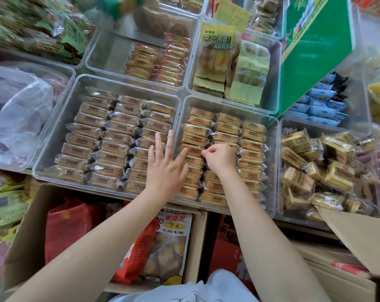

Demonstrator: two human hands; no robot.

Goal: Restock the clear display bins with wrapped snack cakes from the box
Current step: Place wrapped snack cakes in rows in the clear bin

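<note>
Our right hand (218, 160) pinches a snack cake (225, 146) lying crosswise mid right bin (274, 171); left hand (166, 164) flat, open beside it.

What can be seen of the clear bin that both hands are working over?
The clear bin is a rectangular tub of see-through plastic with rounded corners and a raised rim, sitting level among neighbouring bins. It holds three neat columns of wrapped snack cakes, tan with brown print, nearly filling it. The right hand pinches a wrapper in the middle column; the left hand, fingers straight and spread, lies across its left rim and left column. A cardboard box flap overlaps the near right.
</note>
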